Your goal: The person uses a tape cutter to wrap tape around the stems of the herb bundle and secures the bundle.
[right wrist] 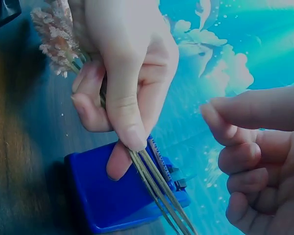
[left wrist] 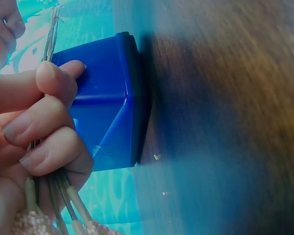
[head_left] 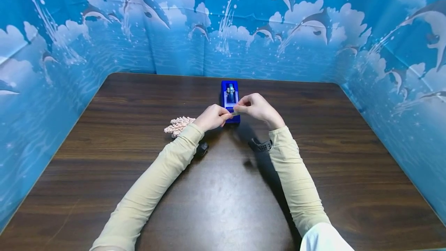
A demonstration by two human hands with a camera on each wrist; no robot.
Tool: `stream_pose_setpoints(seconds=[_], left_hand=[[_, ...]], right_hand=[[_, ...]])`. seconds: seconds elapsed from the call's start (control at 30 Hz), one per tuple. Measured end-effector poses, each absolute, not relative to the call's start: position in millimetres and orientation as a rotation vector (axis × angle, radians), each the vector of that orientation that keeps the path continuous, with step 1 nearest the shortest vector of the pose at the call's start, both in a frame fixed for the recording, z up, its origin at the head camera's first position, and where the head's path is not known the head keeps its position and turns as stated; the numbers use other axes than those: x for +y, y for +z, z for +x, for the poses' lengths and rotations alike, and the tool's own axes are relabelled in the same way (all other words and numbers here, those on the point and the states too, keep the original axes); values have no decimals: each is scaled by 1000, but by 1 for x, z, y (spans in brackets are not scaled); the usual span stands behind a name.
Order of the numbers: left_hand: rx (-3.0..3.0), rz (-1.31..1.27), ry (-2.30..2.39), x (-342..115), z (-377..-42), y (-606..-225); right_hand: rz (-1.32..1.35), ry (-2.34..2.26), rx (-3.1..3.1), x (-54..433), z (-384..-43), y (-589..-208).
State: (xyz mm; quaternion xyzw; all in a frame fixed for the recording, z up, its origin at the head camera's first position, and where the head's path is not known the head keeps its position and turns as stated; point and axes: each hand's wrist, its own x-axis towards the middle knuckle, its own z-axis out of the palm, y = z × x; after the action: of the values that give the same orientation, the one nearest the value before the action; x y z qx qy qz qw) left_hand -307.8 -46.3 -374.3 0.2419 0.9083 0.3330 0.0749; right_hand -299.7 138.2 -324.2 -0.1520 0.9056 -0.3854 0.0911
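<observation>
My left hand (head_left: 215, 117) grips a bunch of thin dried stems (right wrist: 162, 188), its thumb and index finger pinching them near their bare ends. Pale pink, fluffy flower heads (head_left: 179, 126) stick out behind that hand, on its left. My right hand (head_left: 257, 108) is close by on the right, fingers curled, thumb and index fingertips together. Nothing can be made out between those tips, and in the right wrist view they are apart from the stems. Just beyond and beneath both hands stands a blue tape dispenser (head_left: 235, 119), with its serrated cutter (right wrist: 159, 155) showing in the right wrist view.
The dark wood-grain table (head_left: 348, 158) extends around the hands. A blue dolphin-print curtain (head_left: 181, 49) hangs behind and at both sides. Black straps (head_left: 260, 145) sit at the wrists. Small pale crumbs (left wrist: 157, 157) lie beside the dispenser.
</observation>
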Motion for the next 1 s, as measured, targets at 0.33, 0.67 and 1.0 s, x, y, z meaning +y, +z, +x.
stream_pose_setpoints(seconds=[0.33,0.67,1.0], left_hand=[[2780,749,1024,-46,-311,-373],[2783,785,1046,-47,-315,-367],[2622,795,907,-65,-308,-345]], right_hand=[[-639,-1085,2598,139,-292,-319],[-672,-1117,2544,146,-290,-309],[-628,-1423,2460,165,-298,-312]])
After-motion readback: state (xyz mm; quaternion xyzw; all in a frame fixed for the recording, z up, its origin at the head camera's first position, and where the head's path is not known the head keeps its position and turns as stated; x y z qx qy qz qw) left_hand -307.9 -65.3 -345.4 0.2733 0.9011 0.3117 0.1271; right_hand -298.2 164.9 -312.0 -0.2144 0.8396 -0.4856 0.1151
